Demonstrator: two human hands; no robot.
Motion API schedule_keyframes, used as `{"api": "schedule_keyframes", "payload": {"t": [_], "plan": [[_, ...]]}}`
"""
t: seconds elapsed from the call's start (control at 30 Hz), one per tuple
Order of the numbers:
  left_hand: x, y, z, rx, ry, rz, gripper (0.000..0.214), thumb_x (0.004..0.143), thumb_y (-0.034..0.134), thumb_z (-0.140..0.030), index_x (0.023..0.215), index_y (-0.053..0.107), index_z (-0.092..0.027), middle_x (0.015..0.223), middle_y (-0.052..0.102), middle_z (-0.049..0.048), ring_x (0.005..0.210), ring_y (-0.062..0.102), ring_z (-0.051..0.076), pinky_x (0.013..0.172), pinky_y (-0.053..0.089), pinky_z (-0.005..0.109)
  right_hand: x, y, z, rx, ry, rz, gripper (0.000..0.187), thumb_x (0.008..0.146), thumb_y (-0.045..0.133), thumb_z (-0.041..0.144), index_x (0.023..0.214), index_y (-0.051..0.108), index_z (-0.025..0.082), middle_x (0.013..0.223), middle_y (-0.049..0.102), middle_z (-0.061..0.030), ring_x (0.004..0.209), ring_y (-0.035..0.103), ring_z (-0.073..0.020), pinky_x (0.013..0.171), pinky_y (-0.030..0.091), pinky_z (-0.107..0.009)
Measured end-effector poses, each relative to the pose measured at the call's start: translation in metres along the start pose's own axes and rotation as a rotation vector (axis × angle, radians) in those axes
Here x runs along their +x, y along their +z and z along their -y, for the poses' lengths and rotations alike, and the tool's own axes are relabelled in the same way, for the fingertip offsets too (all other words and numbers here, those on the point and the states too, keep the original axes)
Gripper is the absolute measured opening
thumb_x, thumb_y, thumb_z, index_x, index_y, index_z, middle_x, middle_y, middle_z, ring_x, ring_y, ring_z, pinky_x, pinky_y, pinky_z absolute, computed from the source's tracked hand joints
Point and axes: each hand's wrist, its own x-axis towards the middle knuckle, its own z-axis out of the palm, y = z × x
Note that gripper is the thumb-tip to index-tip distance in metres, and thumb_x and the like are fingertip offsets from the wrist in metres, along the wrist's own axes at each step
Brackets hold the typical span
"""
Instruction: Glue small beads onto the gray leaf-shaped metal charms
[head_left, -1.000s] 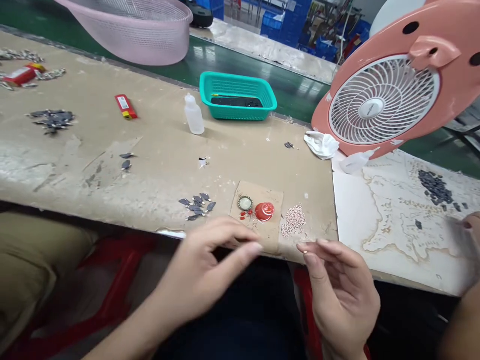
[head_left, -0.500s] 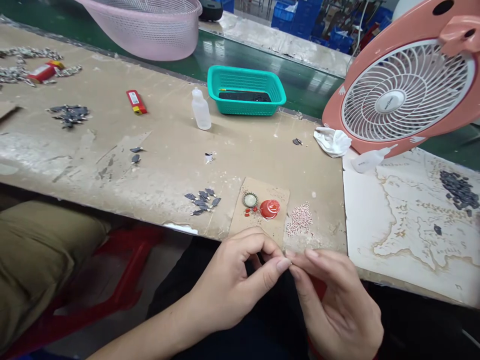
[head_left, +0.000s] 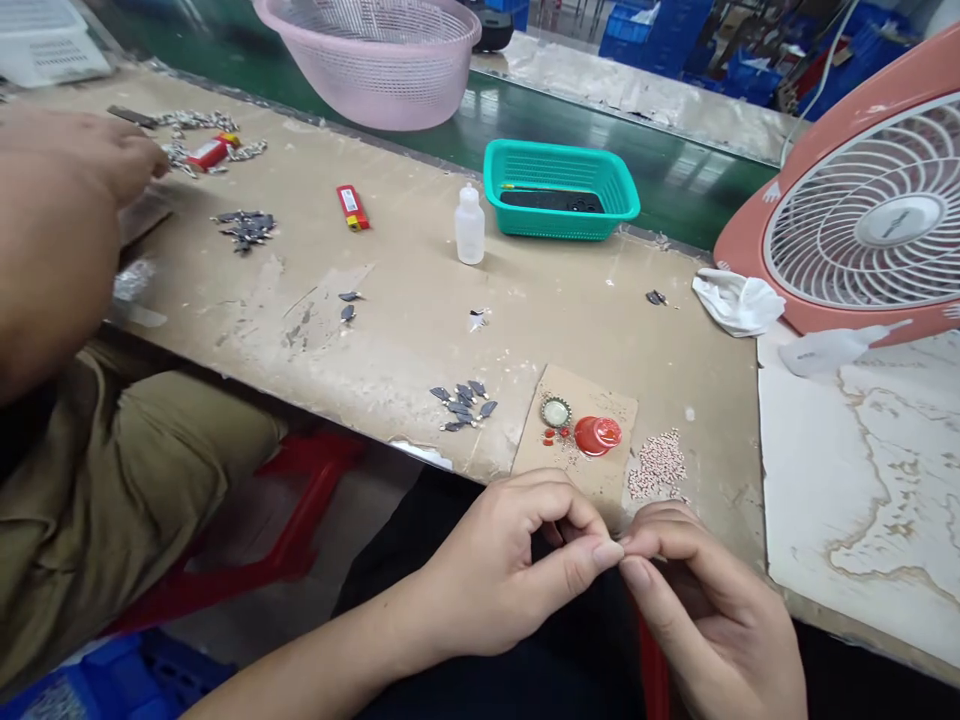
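In the head view, the left hand [head_left: 499, 565] has its thumb and forefinger drawn together in a pinch, the other fingers curled beneath. The right hand [head_left: 716, 610] is likewise pinched, its fingertips meeting those of the left just off the near table edge. What, if anything, is gripped at that meeting point is too small to make out.

Just beyond the hands lies a cardboard square [head_left: 534, 440], partly covered by the left hand, bearing a crimped bottle cap [head_left: 556, 412] and a glossy red blob [head_left: 595, 437]. A heap of pinkish beads [head_left: 660, 465] lies right of the square, near the right hand. Dark leaf-shaped pieces [head_left: 463, 403] with pale tips are scattered to the square's left.

Farther back, a translucent squeeze bottle [head_left: 470, 235] stands upright beside a teal basket [head_left: 562, 227] holding a flat black object [head_left: 544, 200]. A crumpled white tissue [head_left: 739, 302] lies against an orange fan [head_left: 750, 250], with another squeeze bottle [head_left: 829, 349] lying on its side.

The fan and a pink colander [head_left: 375, 70] are cut off by the frame. At far left, a co-worker's arm [head_left: 56, 230] hides part of the table [head_left: 409, 260]; what that person's hand touches is unclear.
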Motion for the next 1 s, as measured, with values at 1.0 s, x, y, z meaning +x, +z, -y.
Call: {"api": "schedule_keyframes", "payload": {"t": [1.0], "plan": [[-0.026,-0.082,0.051,0.713,0.282,-0.624,0.006,0.092,0.067,-0.022,0.097,0.067,-0.024,0.089,0.071,-0.0019,0.078,0.066,0.016,0.075,0.052,0.028,0.076,-0.021,-0.003,-0.799,-0.145,0.027,0.01,0.095,0.059,0.021,0.089,0.067,0.019,0.079,0.061,-0.0026,0.08,0.051,-0.0193,0.072,0.042,-0.033]]}}
